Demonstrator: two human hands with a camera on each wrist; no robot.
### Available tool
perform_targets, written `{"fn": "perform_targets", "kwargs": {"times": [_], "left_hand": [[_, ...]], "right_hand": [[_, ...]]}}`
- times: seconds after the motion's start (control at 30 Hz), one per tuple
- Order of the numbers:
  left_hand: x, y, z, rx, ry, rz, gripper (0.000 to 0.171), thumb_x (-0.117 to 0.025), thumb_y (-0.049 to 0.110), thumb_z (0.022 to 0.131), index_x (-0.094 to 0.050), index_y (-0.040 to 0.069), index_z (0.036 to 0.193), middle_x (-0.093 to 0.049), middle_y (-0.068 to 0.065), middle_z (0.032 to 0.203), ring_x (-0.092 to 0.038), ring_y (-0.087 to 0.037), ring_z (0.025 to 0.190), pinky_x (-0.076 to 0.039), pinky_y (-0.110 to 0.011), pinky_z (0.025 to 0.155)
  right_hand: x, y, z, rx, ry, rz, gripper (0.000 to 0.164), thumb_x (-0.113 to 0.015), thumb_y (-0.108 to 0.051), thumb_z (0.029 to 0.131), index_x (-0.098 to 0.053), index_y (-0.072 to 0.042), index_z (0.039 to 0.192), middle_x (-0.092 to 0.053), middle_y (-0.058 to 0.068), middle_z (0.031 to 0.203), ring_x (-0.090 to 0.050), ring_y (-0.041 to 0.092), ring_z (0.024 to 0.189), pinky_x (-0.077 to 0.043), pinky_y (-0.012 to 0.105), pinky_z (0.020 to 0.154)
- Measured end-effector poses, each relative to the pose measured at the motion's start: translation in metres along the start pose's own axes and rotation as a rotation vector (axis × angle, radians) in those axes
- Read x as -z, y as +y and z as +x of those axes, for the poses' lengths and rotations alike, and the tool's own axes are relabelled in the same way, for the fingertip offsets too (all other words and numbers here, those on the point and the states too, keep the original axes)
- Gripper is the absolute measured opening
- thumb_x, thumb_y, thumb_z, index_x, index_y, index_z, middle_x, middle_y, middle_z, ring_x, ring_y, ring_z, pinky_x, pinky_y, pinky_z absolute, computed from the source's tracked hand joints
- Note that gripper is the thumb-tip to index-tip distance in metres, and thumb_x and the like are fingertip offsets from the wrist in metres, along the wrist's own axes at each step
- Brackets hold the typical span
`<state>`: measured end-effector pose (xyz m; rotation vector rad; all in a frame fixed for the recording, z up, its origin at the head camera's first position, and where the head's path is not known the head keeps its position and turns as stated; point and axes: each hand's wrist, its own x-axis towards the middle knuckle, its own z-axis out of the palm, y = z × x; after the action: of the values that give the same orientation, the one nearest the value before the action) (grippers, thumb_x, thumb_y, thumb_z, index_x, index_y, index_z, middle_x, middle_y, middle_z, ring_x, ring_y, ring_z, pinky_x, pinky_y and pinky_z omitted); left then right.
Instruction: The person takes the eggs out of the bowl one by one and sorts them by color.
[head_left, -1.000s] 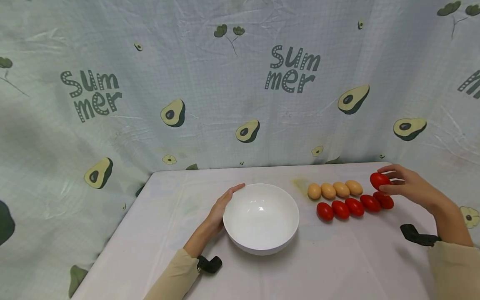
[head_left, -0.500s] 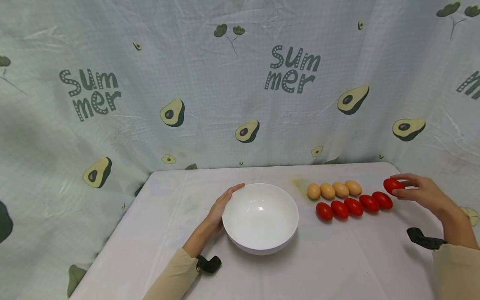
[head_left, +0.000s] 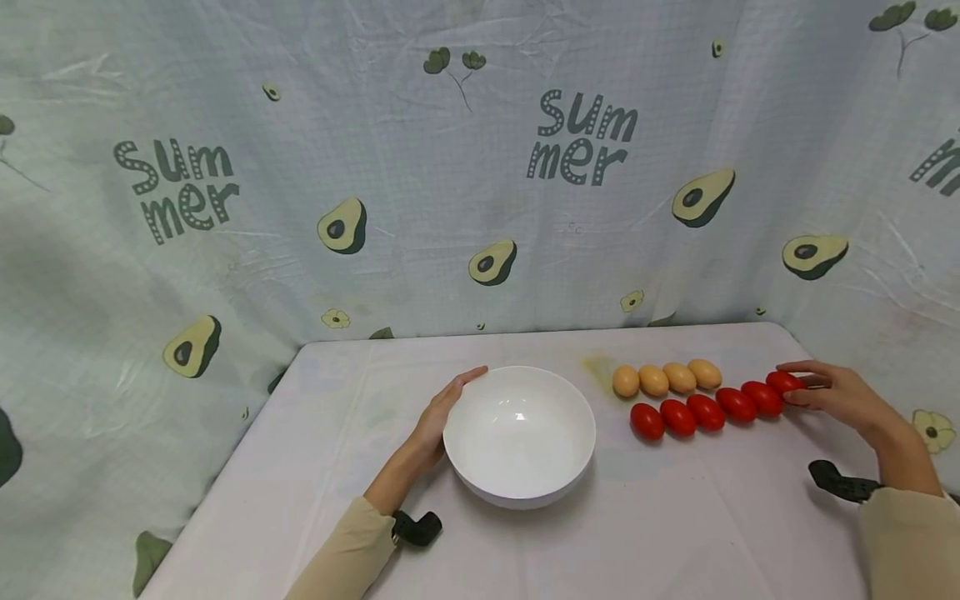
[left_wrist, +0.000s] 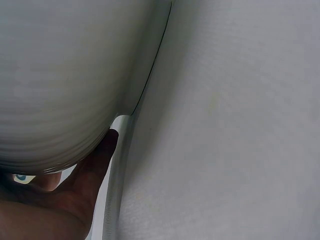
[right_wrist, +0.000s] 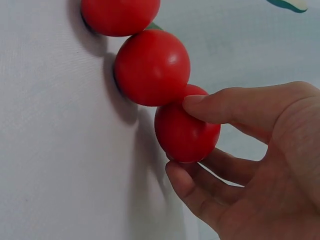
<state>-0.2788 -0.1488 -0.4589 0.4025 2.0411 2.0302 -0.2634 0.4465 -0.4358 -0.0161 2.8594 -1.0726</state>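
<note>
Pinched between the thumb and fingers of my right hand [head_left: 851, 398] is a glossy red egg [right_wrist: 187, 132], at the far right end of a row of red eggs [head_left: 705, 412]. In the right wrist view it sits right beside the neighbouring red egg [right_wrist: 152, 67]; whether it bears on the table cannot be told. My left hand [head_left: 438, 417] rests along the left outer side of a white bowl [head_left: 520, 433], its fingers reaching toward the far rim. The left wrist view shows that hand [left_wrist: 82, 195] touching the bowl's outer wall [left_wrist: 65, 75]. Nothing lies in the bowl.
Behind the red row stands a shorter row of tan eggs [head_left: 666, 379]. A white cloth covers the table [head_left: 615, 533], whose back edge meets a hanging curtain [head_left: 420, 167] with avocado prints. Black wrist cameras sit at both sleeves.
My right hand has carried the red egg rightward, then lowered it to the end of the red row, slightly back left. The left hand and bowl have stayed put.
</note>
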Motion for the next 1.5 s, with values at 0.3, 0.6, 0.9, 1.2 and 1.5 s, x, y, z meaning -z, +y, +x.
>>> {"fn": "perform_targets", "kwargs": {"times": [0.3, 0.6, 0.9, 1.2, 1.5], "left_hand": [[-0.001, 0.000, 0.001, 0.005, 0.008, -0.006, 0.055, -0.024, 0.045, 0.113, -0.042, 0.020, 0.159, -0.039, -0.002, 0.167, -0.040, -0.027, 0.152, -0.049, -0.018, 0.103], [-0.001, 0.000, 0.001, 0.007, 0.011, 0.000, 0.056, -0.026, 0.048, 0.112, -0.042, 0.020, 0.158, -0.039, -0.002, 0.166, -0.044, -0.026, 0.150, -0.050, -0.017, 0.102], [-0.002, 0.000, 0.000, 0.020, 0.019, -0.027, 0.053, -0.028, 0.045, 0.113, -0.045, 0.022, 0.157, -0.042, 0.000, 0.165, -0.043, -0.025, 0.150, -0.050, -0.017, 0.101], [-0.002, -0.001, -0.001, 0.020, 0.022, -0.032, 0.053, -0.029, 0.046, 0.113, -0.045, 0.022, 0.157, -0.042, 0.000, 0.165, -0.044, -0.026, 0.149, -0.051, -0.018, 0.100], [-0.002, 0.000, -0.001, 0.024, 0.025, -0.034, 0.053, -0.028, 0.046, 0.113, -0.045, 0.023, 0.157, -0.041, 0.000, 0.165, -0.044, -0.025, 0.149, -0.051, -0.018, 0.101]], "right_hand": [[-0.002, 0.003, 0.000, 0.002, -0.015, -0.019, 0.060, -0.060, -0.021, 0.104, -0.038, 0.014, 0.146, -0.041, 0.046, 0.143, -0.045, 0.060, 0.124, -0.053, 0.021, 0.073], [-0.002, 0.008, 0.000, 0.013, -0.016, 0.003, 0.058, -0.056, -0.032, 0.107, -0.042, 0.008, 0.146, -0.048, 0.042, 0.142, -0.061, 0.006, 0.101, -0.058, 0.024, 0.075], [-0.003, 0.011, 0.000, 0.032, -0.017, 0.053, 0.052, -0.056, -0.030, 0.107, -0.047, 0.004, 0.144, -0.050, 0.039, 0.140, -0.051, -0.016, 0.092, -0.060, 0.023, 0.076], [-0.005, 0.010, 0.000, 0.012, -0.015, 0.030, 0.058, -0.056, -0.032, 0.107, -0.040, 0.008, 0.146, -0.048, 0.041, 0.142, -0.050, -0.015, 0.092, -0.058, 0.021, 0.075], [-0.004, 0.008, 0.002, 0.000, -0.021, 0.007, 0.061, -0.056, -0.034, 0.107, -0.037, 0.007, 0.148, -0.048, 0.042, 0.142, -0.056, -0.002, 0.097, -0.057, 0.022, 0.074]]}}
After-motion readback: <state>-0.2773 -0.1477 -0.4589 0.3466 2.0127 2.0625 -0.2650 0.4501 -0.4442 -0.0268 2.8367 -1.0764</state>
